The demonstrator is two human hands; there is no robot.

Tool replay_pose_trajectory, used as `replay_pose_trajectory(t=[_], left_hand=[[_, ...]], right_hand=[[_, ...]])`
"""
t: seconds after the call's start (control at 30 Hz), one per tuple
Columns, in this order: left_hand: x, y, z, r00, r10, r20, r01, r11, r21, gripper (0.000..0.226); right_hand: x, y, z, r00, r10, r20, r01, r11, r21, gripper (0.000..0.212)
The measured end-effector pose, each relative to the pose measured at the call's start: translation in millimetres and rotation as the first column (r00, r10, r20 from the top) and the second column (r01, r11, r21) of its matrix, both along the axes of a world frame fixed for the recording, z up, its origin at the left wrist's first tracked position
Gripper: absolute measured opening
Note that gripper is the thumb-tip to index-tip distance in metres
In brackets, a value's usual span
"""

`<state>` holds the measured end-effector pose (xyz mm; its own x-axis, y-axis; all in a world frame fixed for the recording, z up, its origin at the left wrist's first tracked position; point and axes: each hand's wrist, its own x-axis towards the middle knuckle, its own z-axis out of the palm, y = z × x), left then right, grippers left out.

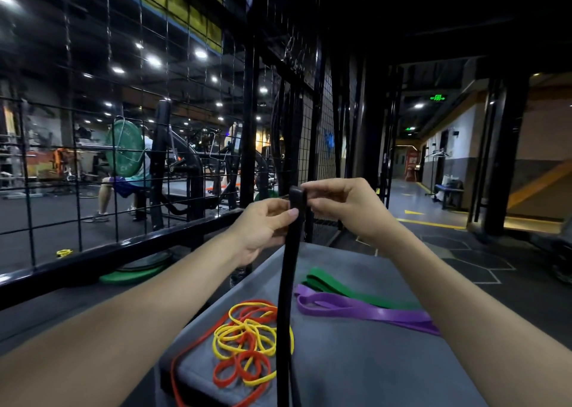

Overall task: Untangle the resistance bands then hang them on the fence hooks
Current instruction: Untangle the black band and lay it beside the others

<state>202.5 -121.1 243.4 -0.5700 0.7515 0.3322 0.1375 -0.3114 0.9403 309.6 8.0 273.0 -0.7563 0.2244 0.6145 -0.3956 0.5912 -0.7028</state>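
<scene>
Your two hands meet ahead of you at the top fold of the raised band (291,251) — left hand (263,227) on its left side, right hand (343,208) on its right. The band hangs straight down between your forearms, in front of the padded platform (371,360). On the platform, left of the hanging band, lies the tangle of thin bands (247,341); one loop trails over the platform's near left edge. Right of the hanging band lie two flat bands (356,301) side by side — one just behind the other. The wire fence (123,158) stands behind the platform and runs off to your left.
</scene>
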Motion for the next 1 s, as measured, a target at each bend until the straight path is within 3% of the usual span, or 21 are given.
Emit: replay_pose_trajectory(t=[0.1, 0.23, 0.33, 0.53, 0.73, 0.9, 1.0], left_hand=[[-3, -2, 1, 0.996, 0.051, -0.077, -0.052, 0.999, 0.001, 0.011], [1, -1, 0, 0.993, 0.033, -0.118, -0.031, 0.999, 0.02, 0.013], [1, 0, -2, 0.987, 0.046, -0.152, -0.042, 0.999, 0.025, 0.016], [2, 5, -4, 0.98, 0.062, -0.191, -0.064, 0.998, -0.004, 0.024], [-1, 4, -5, 0.982, 0.056, -0.182, -0.07, 0.995, -0.074, 0.019], [-8, 3, -4, 0.985, 0.116, -0.128, -0.119, 0.993, -0.015, 0.017], [-15, 4, 2, 0.978, 0.178, -0.106, -0.174, 0.984, 0.049, 0.016]], right_hand=[[-1, -3, -2, 0.995, 0.097, 0.01, -0.095, 0.985, -0.141, 0.023], [-11, -11, 3, 0.985, -0.161, -0.066, 0.165, 0.985, 0.056, 0.007], [-18, -12, 4, 0.945, -0.309, -0.111, 0.323, 0.935, 0.147, 0.009], [-19, -11, 3, 0.885, -0.419, -0.206, 0.459, 0.858, 0.229, 0.011], [-21, -12, 2, 0.905, -0.375, -0.2, 0.406, 0.902, 0.147, 0.011], [-20, -18, -3, 0.98, -0.162, -0.113, 0.166, 0.986, 0.02, 0.007], [-21, -16, -16, 0.995, -0.077, -0.058, 0.079, 0.996, 0.038, 0.009]])
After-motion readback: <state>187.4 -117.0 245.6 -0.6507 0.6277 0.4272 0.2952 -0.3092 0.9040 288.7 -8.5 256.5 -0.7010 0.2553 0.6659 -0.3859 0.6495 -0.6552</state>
